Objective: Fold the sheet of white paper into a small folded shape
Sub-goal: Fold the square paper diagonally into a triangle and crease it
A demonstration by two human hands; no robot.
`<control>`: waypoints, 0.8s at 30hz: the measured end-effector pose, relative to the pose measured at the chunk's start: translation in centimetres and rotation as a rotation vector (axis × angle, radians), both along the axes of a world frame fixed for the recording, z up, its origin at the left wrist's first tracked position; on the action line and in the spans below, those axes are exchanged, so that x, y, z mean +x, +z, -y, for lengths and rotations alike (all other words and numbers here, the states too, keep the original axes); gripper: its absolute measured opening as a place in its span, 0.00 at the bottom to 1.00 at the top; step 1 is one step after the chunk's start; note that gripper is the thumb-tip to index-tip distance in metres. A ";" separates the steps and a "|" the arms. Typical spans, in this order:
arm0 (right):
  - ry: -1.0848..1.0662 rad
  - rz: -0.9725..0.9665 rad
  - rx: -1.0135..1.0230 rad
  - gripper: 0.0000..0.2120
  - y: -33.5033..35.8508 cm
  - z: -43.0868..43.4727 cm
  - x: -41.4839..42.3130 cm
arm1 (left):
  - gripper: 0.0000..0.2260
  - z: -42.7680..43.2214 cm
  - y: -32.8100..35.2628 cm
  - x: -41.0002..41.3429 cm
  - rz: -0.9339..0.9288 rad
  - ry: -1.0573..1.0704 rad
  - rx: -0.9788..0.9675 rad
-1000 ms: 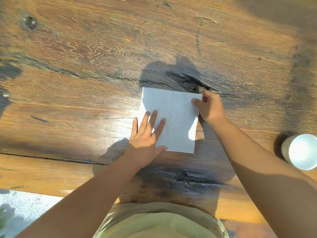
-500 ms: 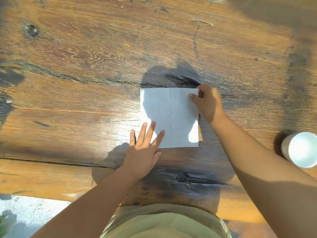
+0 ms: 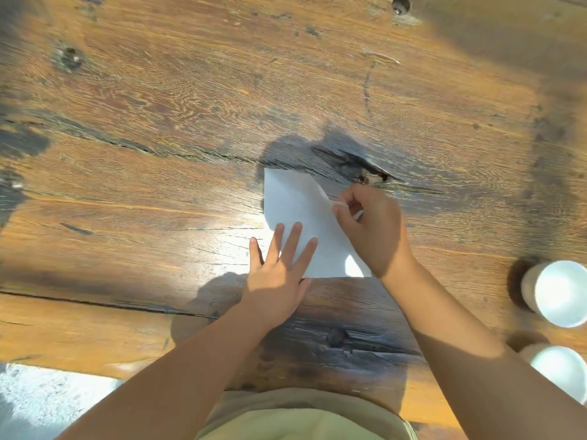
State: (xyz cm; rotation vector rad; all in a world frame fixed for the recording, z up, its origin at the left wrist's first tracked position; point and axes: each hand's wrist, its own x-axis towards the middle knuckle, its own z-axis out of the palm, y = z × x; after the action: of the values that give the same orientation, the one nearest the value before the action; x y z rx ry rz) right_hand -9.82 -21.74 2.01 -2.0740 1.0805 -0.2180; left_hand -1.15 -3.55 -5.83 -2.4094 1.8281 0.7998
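The white paper (image 3: 295, 204) lies on the wooden table (image 3: 158, 122) in front of me. Its far right corner is lifted and bent over toward the middle, so the right edge runs as a slant. My right hand (image 3: 371, 230) pinches that lifted corner between thumb and fingers. My left hand (image 3: 279, 268) rests flat with fingers spread on the near left part of the sheet, pressing it down. The near right corner of the sheet is partly hidden under my right wrist.
Two white cups stand at the right edge, one (image 3: 559, 293) farther from me and another (image 3: 559, 373) nearer. The table's near edge runs just in front of my body, with pale ground (image 3: 38, 398) below it at the lower left.
My right hand has lifted the paper's far right corner and drawn it inward and toward me. My left hand stayed pressed on the near left part. A second cup has come into view.
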 end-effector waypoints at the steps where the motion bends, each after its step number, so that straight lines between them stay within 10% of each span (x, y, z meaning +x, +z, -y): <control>1: 0.017 0.012 -0.002 0.04 0.0 -0.4 -0.1 | 0.32 0.2 0.0 0.1 -0.002 -0.001 0.003; 24: 0.252 -0.171 -0.028 0.03 -4.0 -9.4 0.8 | 0.29 -7.5 1.0 2.5 -0.014 0.009 -0.007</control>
State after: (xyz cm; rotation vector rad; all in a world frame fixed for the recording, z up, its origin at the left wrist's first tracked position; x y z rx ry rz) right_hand -8.99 -12.32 -2.02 -2.2619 0.9061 0.0707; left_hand 1.31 3.93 -4.78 -2.4239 1.8298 0.8136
